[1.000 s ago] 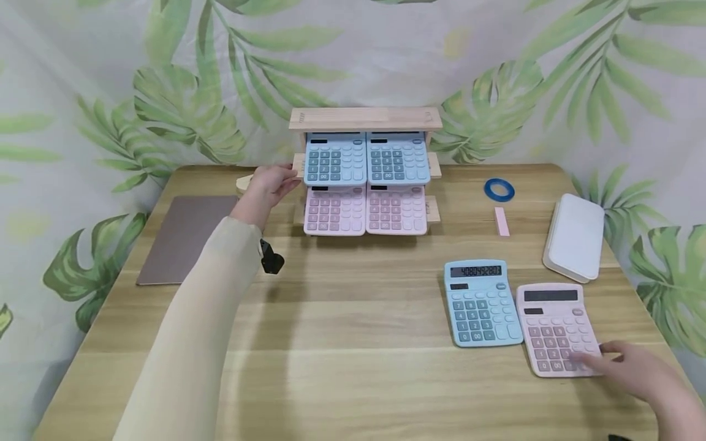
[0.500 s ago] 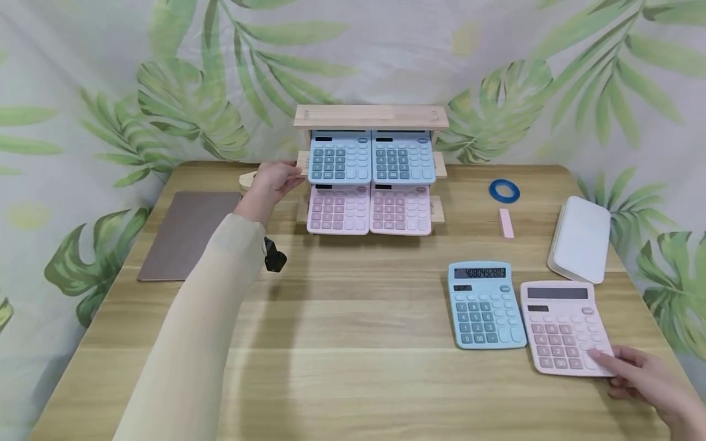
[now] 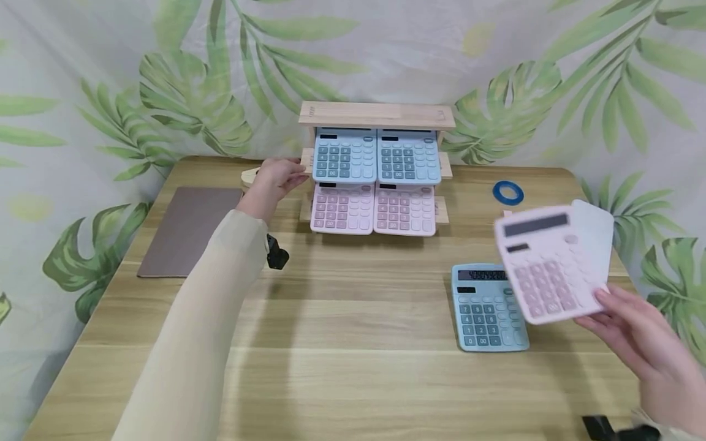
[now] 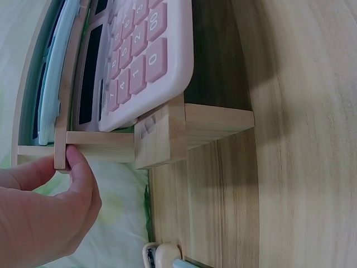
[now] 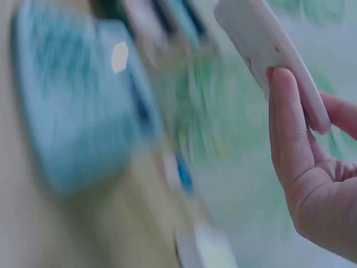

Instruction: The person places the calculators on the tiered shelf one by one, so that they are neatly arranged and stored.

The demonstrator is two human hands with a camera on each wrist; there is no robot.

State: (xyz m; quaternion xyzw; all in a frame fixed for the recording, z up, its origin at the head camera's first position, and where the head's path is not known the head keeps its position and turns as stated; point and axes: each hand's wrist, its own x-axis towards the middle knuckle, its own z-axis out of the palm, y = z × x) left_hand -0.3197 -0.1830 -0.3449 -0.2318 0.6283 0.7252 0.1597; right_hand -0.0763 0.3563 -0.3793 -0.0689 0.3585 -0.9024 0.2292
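My right hand [image 3: 645,343] pinches a pink calculator [image 3: 543,269] by its lower right corner, thumb on the face and fingers beneath. It is raised and tilted above the table, overlapping a blue calculator [image 3: 488,318] that lies on the wood. At the back, a small wooden rack [image 3: 377,114] bears two blue calculators [image 3: 344,160] on its upper level and two pink calculators [image 3: 341,211] below. My left hand [image 3: 273,184] pinches the end of the rack's middle shelf board [image 4: 61,111] between thumb and fingers, as the left wrist view shows.
A blue tape ring [image 3: 508,193] lies at the back right. A white case [image 3: 598,229] is partly hidden behind the raised calculator. At left lies a flat grey-brown mat [image 3: 187,233]. A patterned cloth [image 3: 386,55] hangs behind the table.
My right hand has taken hold of the pink calculator's corner and lifted it off the table, up and slightly left. My left hand has stayed at the rack.
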